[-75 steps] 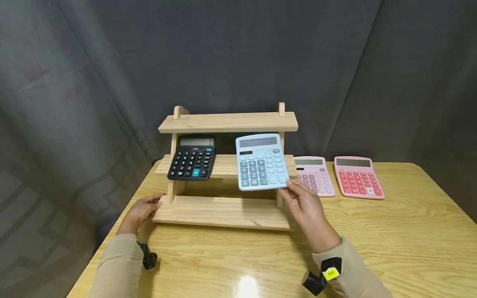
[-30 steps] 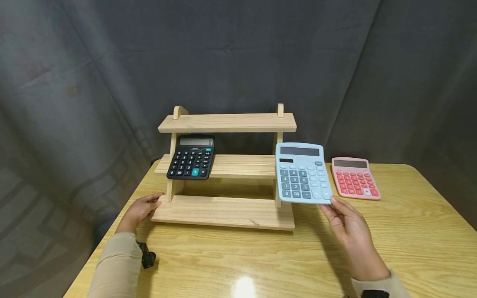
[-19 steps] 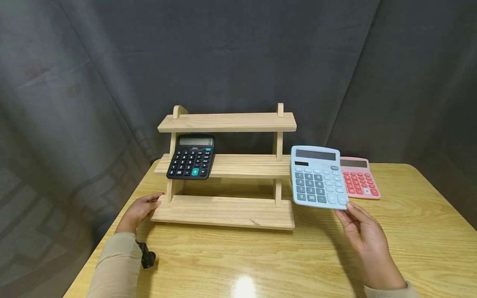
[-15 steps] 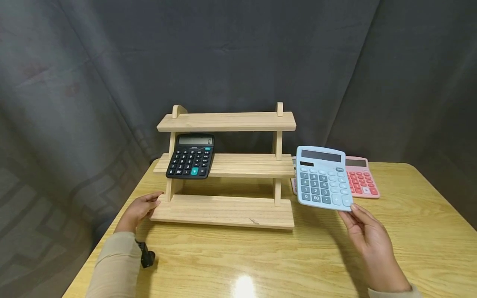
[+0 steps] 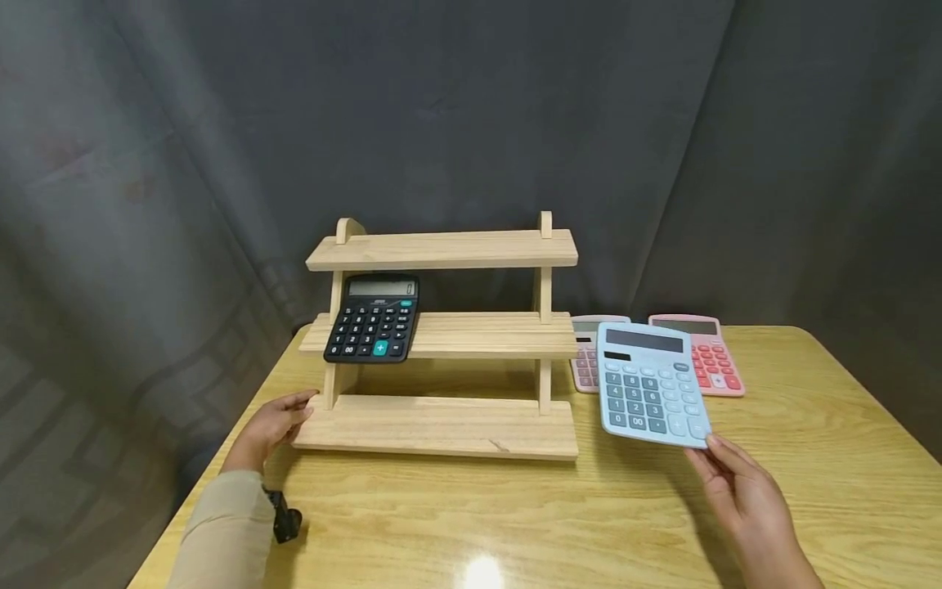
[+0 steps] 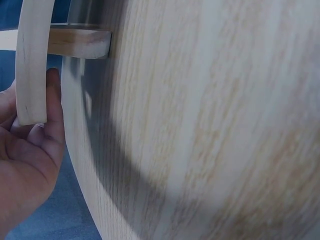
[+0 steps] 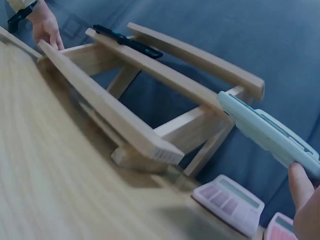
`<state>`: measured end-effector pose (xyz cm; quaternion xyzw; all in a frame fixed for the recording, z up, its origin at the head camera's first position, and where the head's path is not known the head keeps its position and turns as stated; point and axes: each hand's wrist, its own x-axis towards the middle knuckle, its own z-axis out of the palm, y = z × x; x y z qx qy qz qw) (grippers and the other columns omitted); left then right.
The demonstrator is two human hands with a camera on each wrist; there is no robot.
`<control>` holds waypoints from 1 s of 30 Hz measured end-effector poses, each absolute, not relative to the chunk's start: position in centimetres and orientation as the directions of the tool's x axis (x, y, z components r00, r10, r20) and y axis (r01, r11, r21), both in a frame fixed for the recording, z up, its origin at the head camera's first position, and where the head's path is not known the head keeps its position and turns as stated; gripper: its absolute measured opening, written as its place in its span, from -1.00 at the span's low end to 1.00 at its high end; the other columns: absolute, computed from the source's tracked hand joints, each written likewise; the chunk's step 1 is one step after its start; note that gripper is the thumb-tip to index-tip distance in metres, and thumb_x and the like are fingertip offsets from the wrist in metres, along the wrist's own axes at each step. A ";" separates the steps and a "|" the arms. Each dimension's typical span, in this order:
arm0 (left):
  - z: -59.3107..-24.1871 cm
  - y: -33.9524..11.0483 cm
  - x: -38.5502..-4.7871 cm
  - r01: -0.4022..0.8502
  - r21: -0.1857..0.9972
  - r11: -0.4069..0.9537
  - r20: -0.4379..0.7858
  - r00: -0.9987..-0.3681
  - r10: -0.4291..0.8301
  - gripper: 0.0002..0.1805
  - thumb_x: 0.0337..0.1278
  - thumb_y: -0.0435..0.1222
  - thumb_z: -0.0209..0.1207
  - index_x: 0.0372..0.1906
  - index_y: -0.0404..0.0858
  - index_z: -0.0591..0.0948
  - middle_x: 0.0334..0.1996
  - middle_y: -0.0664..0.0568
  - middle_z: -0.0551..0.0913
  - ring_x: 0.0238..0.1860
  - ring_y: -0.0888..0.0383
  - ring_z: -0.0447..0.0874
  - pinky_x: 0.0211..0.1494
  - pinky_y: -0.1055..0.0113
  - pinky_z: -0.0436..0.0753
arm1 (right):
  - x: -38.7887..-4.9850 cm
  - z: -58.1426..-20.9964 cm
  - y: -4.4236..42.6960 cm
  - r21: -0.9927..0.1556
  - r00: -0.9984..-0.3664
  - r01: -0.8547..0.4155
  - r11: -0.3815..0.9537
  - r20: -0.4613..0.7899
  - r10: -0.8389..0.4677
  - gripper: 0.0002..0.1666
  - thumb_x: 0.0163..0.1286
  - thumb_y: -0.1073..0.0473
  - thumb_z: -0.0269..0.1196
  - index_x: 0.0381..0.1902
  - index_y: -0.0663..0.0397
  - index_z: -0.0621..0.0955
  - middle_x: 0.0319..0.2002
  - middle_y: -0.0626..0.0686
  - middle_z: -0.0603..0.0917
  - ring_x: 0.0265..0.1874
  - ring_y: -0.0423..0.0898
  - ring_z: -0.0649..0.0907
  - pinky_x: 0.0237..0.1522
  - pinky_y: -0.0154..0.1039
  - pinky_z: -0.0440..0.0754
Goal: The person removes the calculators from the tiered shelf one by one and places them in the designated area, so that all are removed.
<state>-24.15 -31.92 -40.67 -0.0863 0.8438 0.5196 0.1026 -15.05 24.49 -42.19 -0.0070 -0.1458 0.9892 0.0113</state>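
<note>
R hand (image 5: pixel 746 499) is pinching blue calc (image 5: pixel 651 384) by its btm-right corner, thumb on top face, fingers under. With shelf rack (image 5: pixel 434 417) as dial ctr in head view: blue calc at 3 o'clock, clear of rack; R hand approx 4; L hand (image 5: pixel 272 425) at 8, gripping end of btm board. Head cam leaves that grip vague; L wrist cam shows the board end betw. thumb side and fingers. Head cam gives blue calc's face (dark LCD strip, gray no. keys, pale fn keys); R wrist cam gives it edge-on, a slim slab held up in the air, not on table (image 5: pixel 412 523). Head cam has pale pink calc (image 5: pixel 585 372) and coral-key calc (image 5: pixel 717 360) part-hidden behind blue calc, at its 10 and 2 o'clock; R wrist cam shows pale pink one flat on table, keys up. Black calc (image 5: pixel 371 319) on mid board, rack's 10 o'clock; "0" on LCD readable in head view only. Materials: rack = bare pale wood, straight grain, 3 stepped boards, rounded upright tops, small dark mark on btm board. Table = yellowish woodgrain, glossy, glare spot at btm. Calcs look like plastic, rounded corners. Backdrop = dark gray cloth (image 5: pixel 441 106), creased.
</note>
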 end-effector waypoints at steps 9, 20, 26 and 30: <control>-40.6 -31.7 -24.1 -0.262 0.856 0.445 -0.260 -0.963 -0.066 -0.51 0.25 -0.37 -0.17 0.25 -0.44 0.10 -0.52 0.01 0.19 -0.67 0.24 0.13 -0.55 0.37 0.24 | -14.3 -44.1 25.5 -0.384 -0.982 0.050 -0.922 -0.188 0.025 -0.66 0.33 0.40 -0.14 -0.40 0.35 0.59 -0.34 0.22 0.55 -0.26 -0.02 0.57 -0.09 -0.20 0.40; -40.8 -31.7 -24.1 -0.239 0.859 0.452 -0.245 -0.968 -0.047 -0.52 0.26 -0.38 -0.18 0.25 -0.44 0.10 -0.60 0.05 0.18 -0.72 0.26 0.09 -0.60 0.38 0.23 | -14.5 -45.9 25.5 -0.474 -0.951 0.105 -0.874 -0.305 0.051 -0.69 0.30 0.38 -0.06 -0.45 0.24 0.63 -0.37 0.13 0.59 -0.28 -0.09 0.58 -0.10 -0.22 0.41; -40.8 -31.7 -24.1 -0.254 0.856 0.451 -0.256 -0.965 -0.057 -0.51 0.26 -0.37 -0.17 0.25 -0.43 0.10 -0.62 0.06 0.18 -0.71 0.24 0.11 -0.58 0.38 0.23 | -14.8 -46.6 25.7 -0.475 -0.943 0.119 -0.872 -0.330 0.051 -0.68 0.30 0.39 -0.07 -0.47 0.23 0.63 -0.38 0.12 0.60 -0.28 -0.09 0.58 -0.10 -0.22 0.41; -40.9 -31.7 -24.2 -0.263 0.856 0.446 -0.259 -0.963 -0.072 -0.51 0.25 -0.36 -0.16 0.24 -0.44 0.11 -0.63 0.07 0.19 -0.69 0.24 0.13 -0.57 0.38 0.23 | -14.9 -46.7 25.7 -0.480 -0.920 0.147 -0.865 -0.387 0.058 -0.67 0.31 0.37 -0.07 -0.50 0.20 0.62 -0.41 0.10 0.60 -0.31 -0.11 0.59 -0.09 -0.22 0.40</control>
